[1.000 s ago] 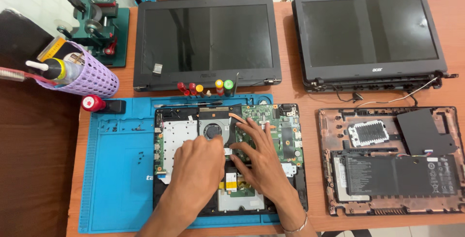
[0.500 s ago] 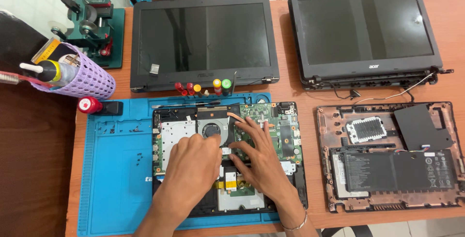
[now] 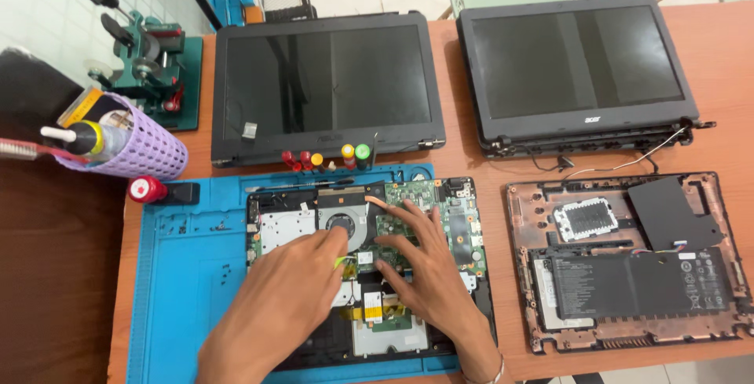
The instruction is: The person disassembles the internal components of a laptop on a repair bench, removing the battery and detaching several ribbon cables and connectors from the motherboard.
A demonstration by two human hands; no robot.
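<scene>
Both your hands have crept slightly up the opened laptop (image 3: pixel 365 266) on the blue mat (image 3: pixel 181 290). Your left hand (image 3: pixel 287 298) pinches something small and green, fingertips touching the round fan (image 3: pixel 345 223). Your right hand (image 3: pixel 424 270) lies flat, fingers spread on the green circuit board (image 3: pixel 452 215), just right of the fan.

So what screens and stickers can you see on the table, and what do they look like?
Left laptop screen: back of the table, above the blue mat; dark, switched off, black frame.
Right laptop screen: back right; dark, off, black frame.
Battery label: on the open right laptop base; black rectangle with small white print.
Small white sticker: on the opened laptop, between the left hand and right hand.
</scene>
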